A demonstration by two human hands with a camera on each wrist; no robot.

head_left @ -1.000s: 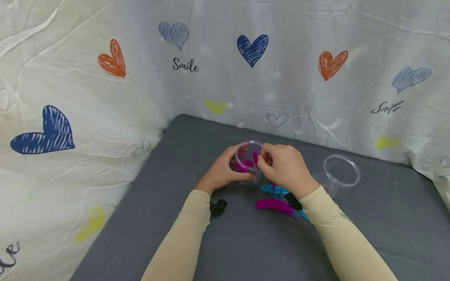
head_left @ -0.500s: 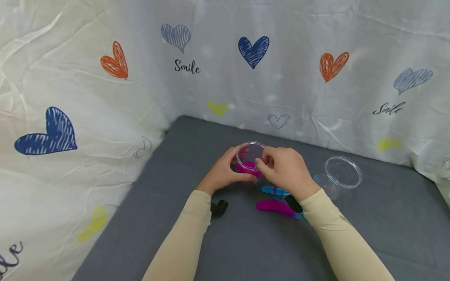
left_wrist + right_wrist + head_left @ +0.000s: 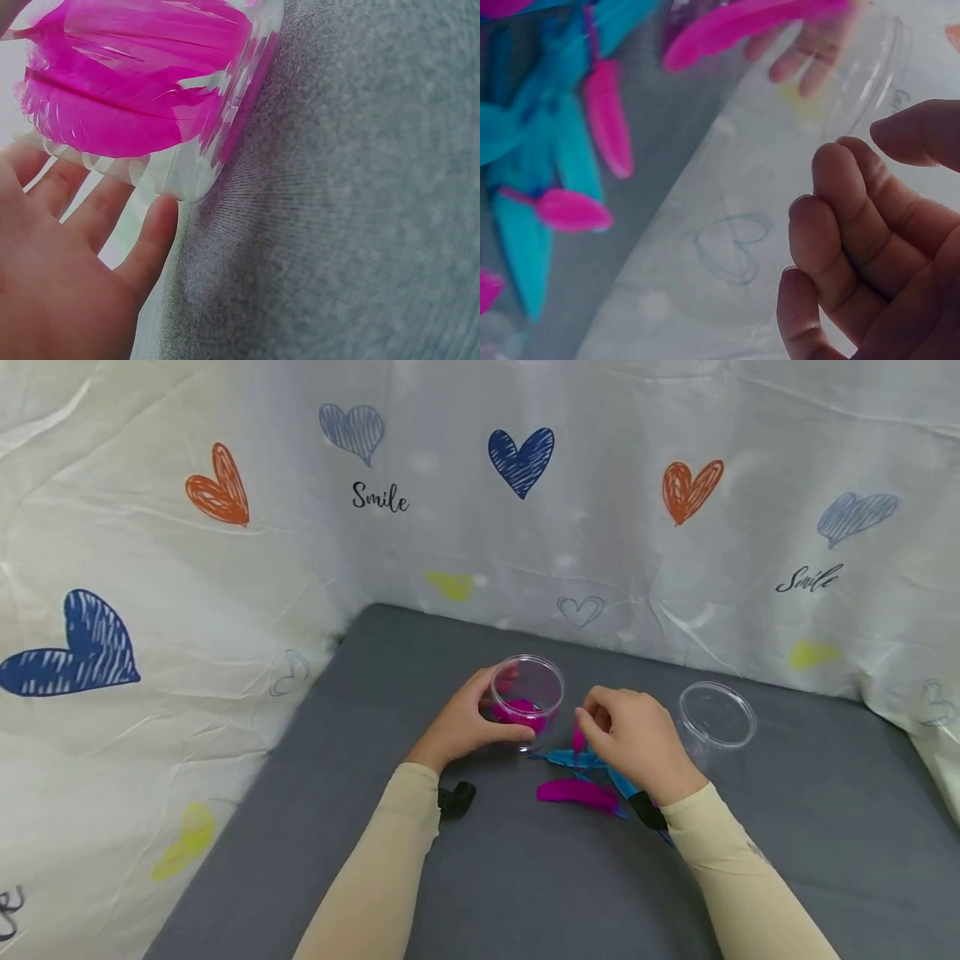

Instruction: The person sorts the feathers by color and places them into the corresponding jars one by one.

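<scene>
My left hand (image 3: 468,718) grips a clear plastic jar (image 3: 551,702) from its left side, fingers behind and thumb in front. Magenta feathers (image 3: 142,82) lie inside near the bottom. To the right of the jar hovers my right hand (image 3: 637,735), its fingers loosely bent and the thumb apart from them. Nothing sits between its fingers in the right wrist view. Below it, on the grey cloth, is a loose pile of blue feathers (image 3: 525,240) with small magenta feathers (image 3: 574,210) among them. A larger magenta feather (image 3: 573,792) lies in front of the pile.
Farther right, a second clear jar (image 3: 717,745) stands on the grey-covered table (image 3: 495,893). A white curtain (image 3: 450,543) printed with hearts hangs behind the table and along its left side. Black wrist straps show at both sleeves.
A second ago my right hand pinched a magenta feather at the jar's mouth. It let go, then moved right, away from the rim. The left hand keeps its hold on the jar.
</scene>
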